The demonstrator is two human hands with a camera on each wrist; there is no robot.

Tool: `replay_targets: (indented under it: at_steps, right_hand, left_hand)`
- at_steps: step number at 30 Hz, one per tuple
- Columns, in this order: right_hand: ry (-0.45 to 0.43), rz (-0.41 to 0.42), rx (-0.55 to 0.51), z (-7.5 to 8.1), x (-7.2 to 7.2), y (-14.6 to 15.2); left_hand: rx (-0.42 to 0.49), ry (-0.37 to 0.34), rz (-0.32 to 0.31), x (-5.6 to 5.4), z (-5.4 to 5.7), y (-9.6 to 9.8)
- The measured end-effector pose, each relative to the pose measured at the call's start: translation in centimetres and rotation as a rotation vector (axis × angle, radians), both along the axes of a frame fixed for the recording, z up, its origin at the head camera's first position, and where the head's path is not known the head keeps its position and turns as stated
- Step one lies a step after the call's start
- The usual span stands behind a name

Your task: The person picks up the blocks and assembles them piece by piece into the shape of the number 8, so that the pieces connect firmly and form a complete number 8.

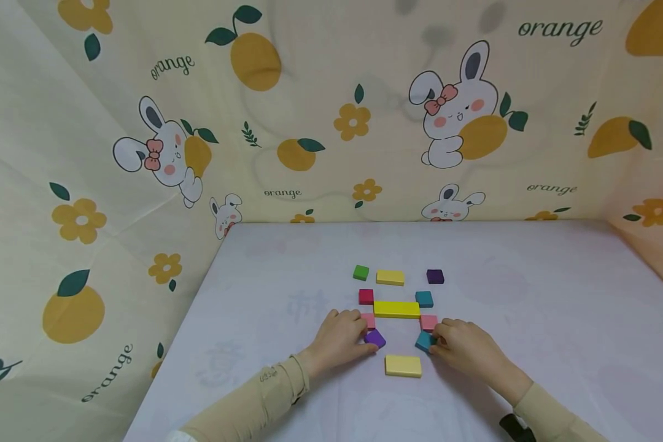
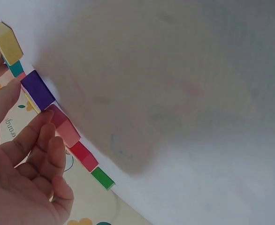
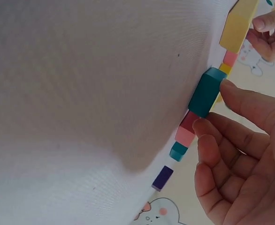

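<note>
Solid colours in front, busy cream print behind.
Near pair: purple block (image 1: 374, 338), near teal block (image 1: 425, 341). Then left pink block (image 1: 369, 319), right pink block (image 1: 428, 322), bright yellow bar (image 1: 396, 309), red block (image 1: 366, 296), far teal block (image 1: 424, 299), green block (image 1: 361, 272), dark purple block (image 1: 435, 277); near yellow block (image 1: 403, 366) and far yellow block (image 1: 390, 278) both paler than the bar. Surface (image 1: 530, 344): white, faint lavender cast. Cloth (image 1: 320, 80): cream, peachy at right; orange fruit and flowers, dark green leaves, white rabbits, pink bows, dark green "orange" script. Left sleeve (image 1: 243, 405): tan, dark lettering. Right sleeve (image 1: 549, 414): tan.
</note>
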State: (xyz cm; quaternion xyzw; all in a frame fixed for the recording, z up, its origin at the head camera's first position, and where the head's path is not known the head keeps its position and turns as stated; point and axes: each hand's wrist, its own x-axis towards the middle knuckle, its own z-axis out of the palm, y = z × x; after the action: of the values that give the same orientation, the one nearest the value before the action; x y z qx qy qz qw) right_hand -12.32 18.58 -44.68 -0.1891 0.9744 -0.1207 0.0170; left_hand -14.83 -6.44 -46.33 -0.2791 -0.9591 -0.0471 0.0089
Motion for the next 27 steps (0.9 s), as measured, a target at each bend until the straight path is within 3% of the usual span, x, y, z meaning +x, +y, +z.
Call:
replay_targets:
  at_steps: [9, 20, 27]
  right_hand:
    - [0.006, 0.016, -0.010, 0.6, 0.3, -0.4]
    - [-0.009, 0.256, -0.058, 0.4, 0.9, -1.4]
    - [-0.032, 0.291, -0.065, 0.2, 1.1, -1.9]
  left_hand:
    - [0.012, 0.009, -0.012, 0.1, 0.0, -0.1]
    - [0.015, 0.011, -0.018, 0.1, 0.1, -0.2]
    - [0.005, 0.016, -0.018, 0.2, 0.1, -0.3]
